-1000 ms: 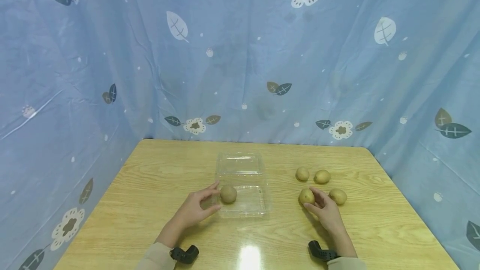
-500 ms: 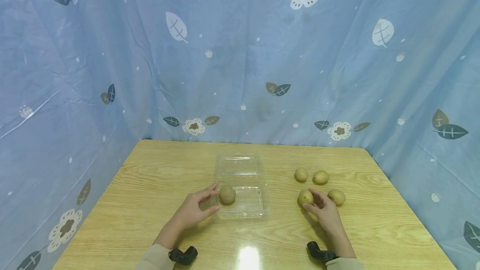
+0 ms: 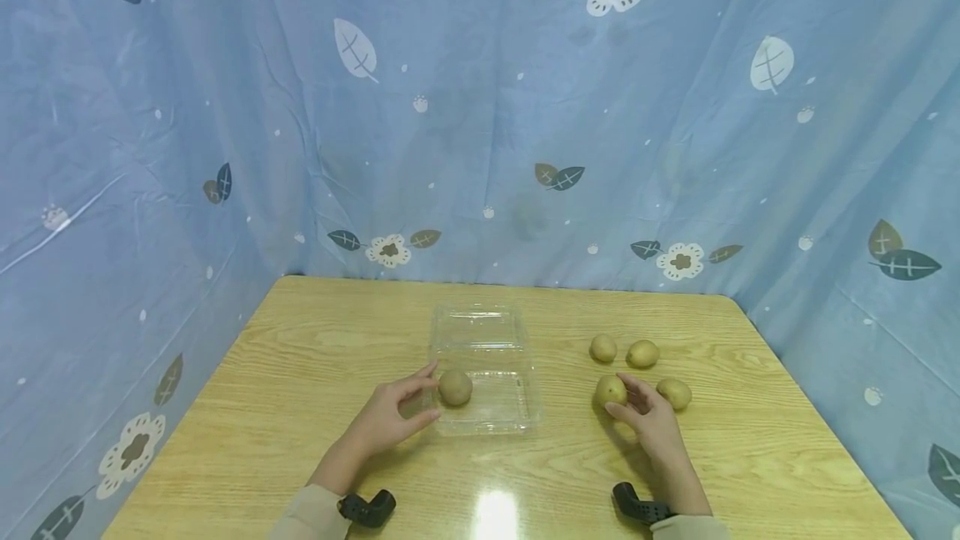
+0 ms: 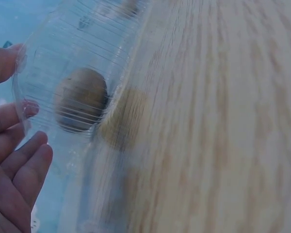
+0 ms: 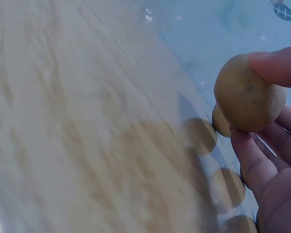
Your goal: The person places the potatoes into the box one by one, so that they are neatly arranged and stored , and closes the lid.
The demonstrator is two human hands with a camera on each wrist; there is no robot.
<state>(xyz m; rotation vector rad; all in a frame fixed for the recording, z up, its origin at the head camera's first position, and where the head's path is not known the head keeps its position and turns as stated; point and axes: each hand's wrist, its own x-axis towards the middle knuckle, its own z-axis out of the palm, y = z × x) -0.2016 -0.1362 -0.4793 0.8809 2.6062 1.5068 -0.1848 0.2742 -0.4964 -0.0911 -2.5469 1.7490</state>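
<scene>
A clear plastic clamshell container [image 3: 498, 400] lies on the table with its lid laid back. Inside, at the left end, sits one brown potato [image 3: 455, 388]. My left hand [image 3: 386, 415] is at the container's left side, thumb and forefinger spread along its wall; in the left wrist view the fingertips [image 4: 30, 108] hold its rim. To the right, my right hand [image 3: 651, 421] grips a yellowish potato [image 3: 611, 391] between thumb and fingers. In the right wrist view that potato [image 5: 250, 94] shows a small dark spot, and its shadow falls on the table.
Three more potatoes rest near the right hand: a small round one [image 3: 603, 347], an oval one [image 3: 642, 354] behind, and another [image 3: 674, 393] just right of the fingers. A blue patterned curtain [image 3: 480, 107] hangs around the wooden table [image 3: 337, 332].
Both hands keep their places and grips; the picture shifts only slightly with the head camera.
</scene>
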